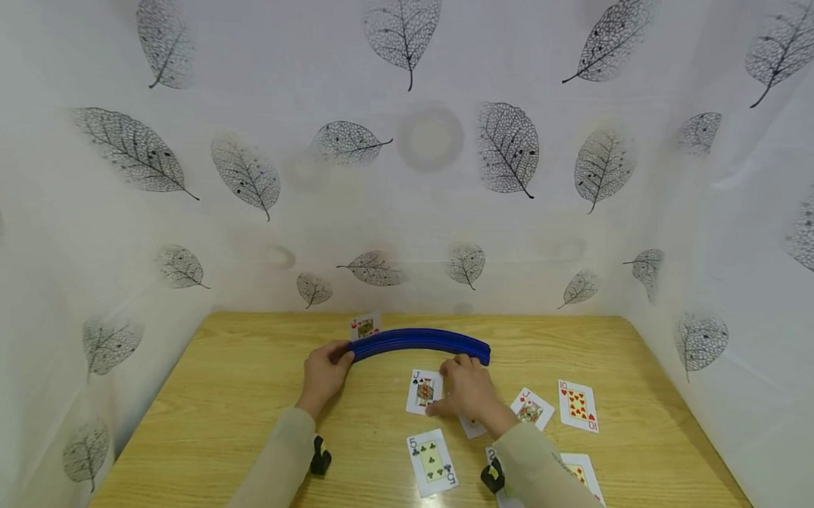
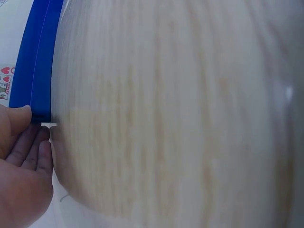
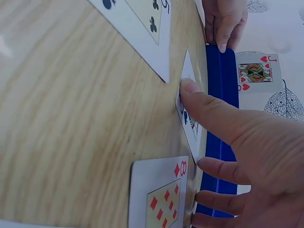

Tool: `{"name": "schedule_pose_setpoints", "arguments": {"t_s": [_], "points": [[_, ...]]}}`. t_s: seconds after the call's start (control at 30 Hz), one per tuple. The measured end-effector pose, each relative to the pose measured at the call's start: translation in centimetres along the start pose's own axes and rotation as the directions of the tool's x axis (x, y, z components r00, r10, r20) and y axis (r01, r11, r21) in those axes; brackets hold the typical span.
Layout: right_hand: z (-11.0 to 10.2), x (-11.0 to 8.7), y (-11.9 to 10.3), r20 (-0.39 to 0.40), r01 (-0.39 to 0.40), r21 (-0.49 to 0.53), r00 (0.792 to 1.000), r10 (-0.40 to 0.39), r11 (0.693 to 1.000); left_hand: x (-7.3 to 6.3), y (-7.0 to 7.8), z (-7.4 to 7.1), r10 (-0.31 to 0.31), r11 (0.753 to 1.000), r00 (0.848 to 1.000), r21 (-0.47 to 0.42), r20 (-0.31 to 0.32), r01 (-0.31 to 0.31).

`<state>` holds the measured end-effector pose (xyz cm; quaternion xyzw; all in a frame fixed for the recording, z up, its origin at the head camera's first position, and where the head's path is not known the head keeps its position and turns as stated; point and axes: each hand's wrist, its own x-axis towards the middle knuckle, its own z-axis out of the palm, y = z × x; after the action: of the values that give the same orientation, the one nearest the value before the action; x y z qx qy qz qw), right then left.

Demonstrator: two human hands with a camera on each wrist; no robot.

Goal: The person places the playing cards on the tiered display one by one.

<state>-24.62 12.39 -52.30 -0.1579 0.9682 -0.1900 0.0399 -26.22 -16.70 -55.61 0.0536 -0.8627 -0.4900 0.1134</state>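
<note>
A blue curved playing card holder (image 1: 420, 338) lies across the far part of the table. My left hand (image 1: 324, 377) grips its left end, the thumb on the near face. The jack of hearts (image 3: 256, 72) stands in the holder near that end. My right hand (image 1: 471, 393) is in front of the holder's right half. Its thumb and index finger hold the jack of spades (image 1: 424, 392) at opposite edges, and the card looks tilted in the right wrist view. The eight of diamonds (image 3: 161, 199) lies beside this hand, partly covered by it in the head view.
On the wooden table (image 1: 230, 398) lie the five of clubs (image 1: 433, 463), a jack with a red suit mark (image 1: 531, 409) and the ten of hearts (image 1: 578, 405). My right forearm partly hides two nearer cards. A leaf-patterned white sheet (image 1: 422, 209) surrounds the table.
</note>
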Motion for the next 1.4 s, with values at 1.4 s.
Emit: {"name": "schedule_pose_setpoints", "arguments": {"t_s": [1.4], "points": [[0.03, 0.91, -0.28, 0.006, -0.061, 0.021, 0.998, 0.061, 0.998, -0.10, 0.02, 0.18, 0.008, 1.000, 1.000, -0.015, -0.010, -0.008]]}}
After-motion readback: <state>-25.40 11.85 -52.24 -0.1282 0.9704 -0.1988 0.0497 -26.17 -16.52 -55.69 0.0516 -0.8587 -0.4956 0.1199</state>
